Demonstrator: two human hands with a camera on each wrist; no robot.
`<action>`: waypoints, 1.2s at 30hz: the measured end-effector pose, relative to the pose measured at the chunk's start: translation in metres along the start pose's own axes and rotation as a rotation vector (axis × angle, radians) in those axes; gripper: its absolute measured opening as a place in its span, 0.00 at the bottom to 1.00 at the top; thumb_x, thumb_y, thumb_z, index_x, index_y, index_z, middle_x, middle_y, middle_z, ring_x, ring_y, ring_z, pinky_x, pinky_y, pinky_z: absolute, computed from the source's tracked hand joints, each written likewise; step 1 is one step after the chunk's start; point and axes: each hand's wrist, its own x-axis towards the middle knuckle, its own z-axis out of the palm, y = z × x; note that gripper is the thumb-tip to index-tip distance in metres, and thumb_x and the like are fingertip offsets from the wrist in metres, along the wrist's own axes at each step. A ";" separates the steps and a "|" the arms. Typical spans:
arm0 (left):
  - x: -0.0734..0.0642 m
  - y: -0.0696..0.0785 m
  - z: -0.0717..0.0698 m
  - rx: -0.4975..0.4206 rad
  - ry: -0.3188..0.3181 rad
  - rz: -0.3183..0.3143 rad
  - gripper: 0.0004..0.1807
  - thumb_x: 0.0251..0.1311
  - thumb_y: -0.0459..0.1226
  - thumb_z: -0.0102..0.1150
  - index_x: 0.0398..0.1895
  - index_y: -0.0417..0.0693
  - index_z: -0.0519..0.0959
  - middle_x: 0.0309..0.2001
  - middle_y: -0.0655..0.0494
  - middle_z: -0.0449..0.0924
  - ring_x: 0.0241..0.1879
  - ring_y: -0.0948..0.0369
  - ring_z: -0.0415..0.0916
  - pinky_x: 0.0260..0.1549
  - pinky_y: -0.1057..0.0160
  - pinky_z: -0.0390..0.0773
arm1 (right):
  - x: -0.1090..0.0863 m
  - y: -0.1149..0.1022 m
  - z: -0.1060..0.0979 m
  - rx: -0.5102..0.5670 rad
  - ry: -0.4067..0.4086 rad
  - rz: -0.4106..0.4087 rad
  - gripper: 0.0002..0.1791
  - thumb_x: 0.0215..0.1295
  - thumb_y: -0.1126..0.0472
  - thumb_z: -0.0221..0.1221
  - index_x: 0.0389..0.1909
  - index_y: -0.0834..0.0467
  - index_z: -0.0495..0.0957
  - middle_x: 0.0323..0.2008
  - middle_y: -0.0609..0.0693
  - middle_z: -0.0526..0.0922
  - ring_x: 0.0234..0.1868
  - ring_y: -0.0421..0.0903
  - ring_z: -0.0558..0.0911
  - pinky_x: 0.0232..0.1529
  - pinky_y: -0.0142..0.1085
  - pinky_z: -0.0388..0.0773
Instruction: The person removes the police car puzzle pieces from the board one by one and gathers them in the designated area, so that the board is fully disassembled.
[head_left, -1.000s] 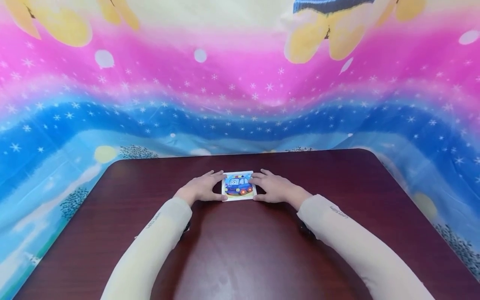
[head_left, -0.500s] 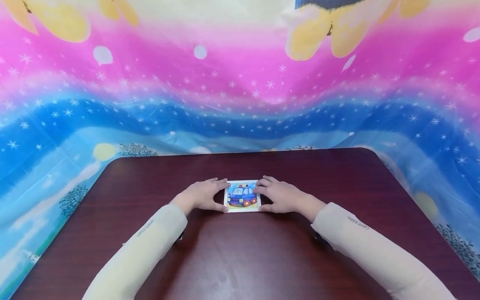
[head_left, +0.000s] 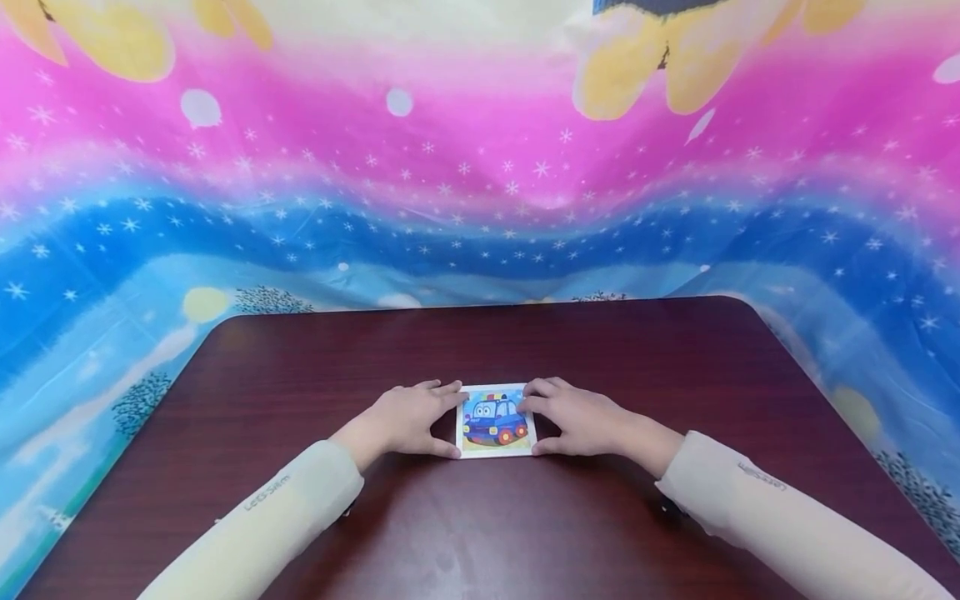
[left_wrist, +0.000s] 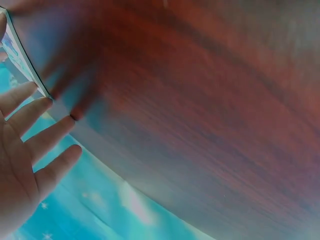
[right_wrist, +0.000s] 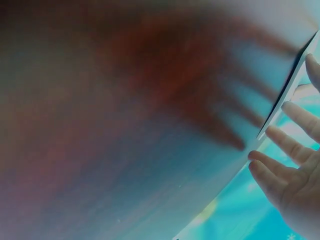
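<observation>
A square picture board (head_left: 495,427) with a white border and a cartoon blue car lies flat at the middle of the table. My left hand (head_left: 408,419) touches its left side, the thumb at the near corner and the index finger over the far one. Opposite it, my right hand (head_left: 585,421) has its thumb at the near right corner and its index finger on the picture's right part. In the left wrist view the fingers (left_wrist: 50,137) are spread and straight, tips by the board's edge (left_wrist: 26,55). The right wrist view shows extended fingertips along the other edge (right_wrist: 285,95).
The dark red-brown table (head_left: 480,525) is glossy, with rounded far corners. Behind and beside it hangs a patterned cloth (head_left: 480,183) in pink and blue. Light sleeves (head_left: 300,500) cover both forearms.
Both hands have come toward the person, bringing the picture board with them from near the table's far part to its middle. Their hold on its two sides looks the same.
</observation>
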 end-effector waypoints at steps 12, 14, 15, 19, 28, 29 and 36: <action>-0.026 0.022 0.011 -0.011 0.033 0.002 0.49 0.52 0.67 0.63 0.75 0.57 0.64 0.77 0.57 0.59 0.74 0.47 0.61 0.53 0.35 0.76 | -0.027 -0.013 0.010 0.015 0.035 -0.039 0.33 0.60 0.42 0.67 0.65 0.51 0.75 0.66 0.51 0.71 0.66 0.50 0.70 0.52 0.43 0.81; -0.030 0.025 0.013 -0.001 0.039 0.011 0.49 0.53 0.67 0.62 0.75 0.57 0.64 0.77 0.56 0.59 0.74 0.47 0.62 0.52 0.37 0.78 | -0.031 -0.015 0.011 0.020 0.034 -0.044 0.33 0.60 0.43 0.67 0.65 0.51 0.75 0.66 0.50 0.71 0.66 0.50 0.70 0.52 0.43 0.81; -0.031 0.027 0.014 0.006 0.043 0.018 0.49 0.53 0.68 0.61 0.75 0.56 0.64 0.77 0.56 0.59 0.73 0.47 0.62 0.51 0.38 0.78 | -0.033 -0.016 0.012 0.021 0.032 -0.041 0.33 0.60 0.43 0.67 0.65 0.50 0.75 0.66 0.50 0.71 0.66 0.50 0.70 0.52 0.43 0.81; -0.037 0.033 0.016 0.030 0.056 0.036 0.49 0.54 0.69 0.59 0.75 0.57 0.63 0.76 0.57 0.60 0.73 0.46 0.63 0.50 0.40 0.79 | -0.042 -0.019 0.012 0.017 0.027 -0.029 0.33 0.59 0.42 0.68 0.64 0.50 0.75 0.66 0.49 0.71 0.66 0.49 0.70 0.50 0.42 0.81; -0.044 0.038 0.019 0.043 0.064 0.050 0.49 0.54 0.69 0.59 0.75 0.59 0.63 0.77 0.58 0.59 0.73 0.46 0.62 0.55 0.38 0.75 | -0.052 -0.030 0.009 0.002 0.015 -0.032 0.32 0.59 0.43 0.68 0.63 0.51 0.76 0.65 0.50 0.71 0.65 0.50 0.70 0.47 0.39 0.82; -0.044 0.038 0.019 0.043 0.067 0.049 0.49 0.54 0.69 0.59 0.75 0.59 0.63 0.77 0.58 0.59 0.73 0.46 0.62 0.55 0.38 0.75 | -0.052 -0.030 0.009 0.009 0.009 -0.030 0.32 0.60 0.44 0.68 0.63 0.51 0.75 0.65 0.50 0.71 0.65 0.50 0.70 0.48 0.39 0.82; -0.046 0.039 0.021 -0.003 0.071 0.027 0.51 0.55 0.68 0.58 0.76 0.52 0.61 0.78 0.56 0.58 0.75 0.49 0.60 0.56 0.40 0.75 | -0.044 -0.026 -0.002 0.105 -0.063 -0.015 0.30 0.63 0.46 0.66 0.64 0.51 0.75 0.66 0.50 0.71 0.63 0.49 0.71 0.52 0.44 0.80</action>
